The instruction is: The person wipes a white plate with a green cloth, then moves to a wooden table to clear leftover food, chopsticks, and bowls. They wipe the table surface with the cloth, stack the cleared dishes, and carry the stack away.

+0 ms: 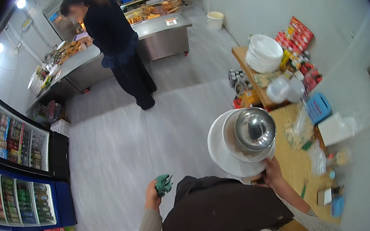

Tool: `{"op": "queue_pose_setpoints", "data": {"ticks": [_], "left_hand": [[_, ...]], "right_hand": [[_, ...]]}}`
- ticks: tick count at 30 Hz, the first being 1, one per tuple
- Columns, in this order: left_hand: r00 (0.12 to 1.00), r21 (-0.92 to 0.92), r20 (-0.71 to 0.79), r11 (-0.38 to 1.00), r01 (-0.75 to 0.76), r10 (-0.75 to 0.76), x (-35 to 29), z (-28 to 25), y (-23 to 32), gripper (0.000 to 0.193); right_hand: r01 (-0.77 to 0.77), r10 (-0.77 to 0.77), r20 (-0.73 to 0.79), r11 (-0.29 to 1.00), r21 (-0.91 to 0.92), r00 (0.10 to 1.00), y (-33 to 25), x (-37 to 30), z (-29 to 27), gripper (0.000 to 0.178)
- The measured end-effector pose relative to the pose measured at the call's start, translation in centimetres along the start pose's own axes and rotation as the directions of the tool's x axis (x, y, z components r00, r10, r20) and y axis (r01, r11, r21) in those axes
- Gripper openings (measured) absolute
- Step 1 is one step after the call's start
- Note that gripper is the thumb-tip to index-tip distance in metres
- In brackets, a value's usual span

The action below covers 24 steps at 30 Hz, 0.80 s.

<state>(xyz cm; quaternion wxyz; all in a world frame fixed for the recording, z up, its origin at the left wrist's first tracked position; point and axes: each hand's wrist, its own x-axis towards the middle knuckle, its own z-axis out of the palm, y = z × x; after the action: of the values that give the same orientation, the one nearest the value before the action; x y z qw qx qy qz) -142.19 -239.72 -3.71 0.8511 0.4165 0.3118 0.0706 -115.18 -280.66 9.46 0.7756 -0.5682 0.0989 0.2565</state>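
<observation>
My left hand (151, 196) is closed around a crumpled green cloth (163, 185), held out over the floor. At the right, my right hand (272, 172) grips the near edge of a stack of dishes, with its fingers partly hidden below. At the bottom of the stack is a wide white plate (218, 145). A smaller white bowl (231, 130) lies on it, and a shiny steel bowl (255, 129) sits on top, toward the right. The stack is beside the wooden table (284, 118).
White bowls (264, 50), packets and a blue box (319, 108) crowd the tables along the right wall. Drinks fridges (22, 200) stand at the left. A person in dark clothes (118, 44) stands at a steel food counter (162, 38). A white bucket (215, 20) is near the wall.
</observation>
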Motion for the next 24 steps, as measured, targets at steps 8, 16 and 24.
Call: {"op": "queue_pose_setpoints", "data": {"ticks": [8, 16, 24], "left_hand": [[0.987, -0.03, -0.162, 1.0, 0.011, -0.016, 22.2, 5.1, 11.5, 0.049], [0.994, 0.178, -0.113, 0.984, 0.015, 0.005, 55.5, 16.5, 22.0, 0.031], [0.819, 0.52, -0.236, 0.78, -0.349, 0.524, 84.9, 28.7, 35.8, 0.033]], "right_hand": [[0.019, -0.015, -0.043, 0.997, 0.077, 0.999, -5.1, 24.6, 8.3, 0.058], [0.04, -0.035, -0.19, 0.999, 0.027, 0.981, -15.3, 42.8, 17.7, 0.049], [0.154, -0.171, -0.147, 0.981, -0.118, 0.974, -23.4, 68.7, 19.5, 0.039]]}}
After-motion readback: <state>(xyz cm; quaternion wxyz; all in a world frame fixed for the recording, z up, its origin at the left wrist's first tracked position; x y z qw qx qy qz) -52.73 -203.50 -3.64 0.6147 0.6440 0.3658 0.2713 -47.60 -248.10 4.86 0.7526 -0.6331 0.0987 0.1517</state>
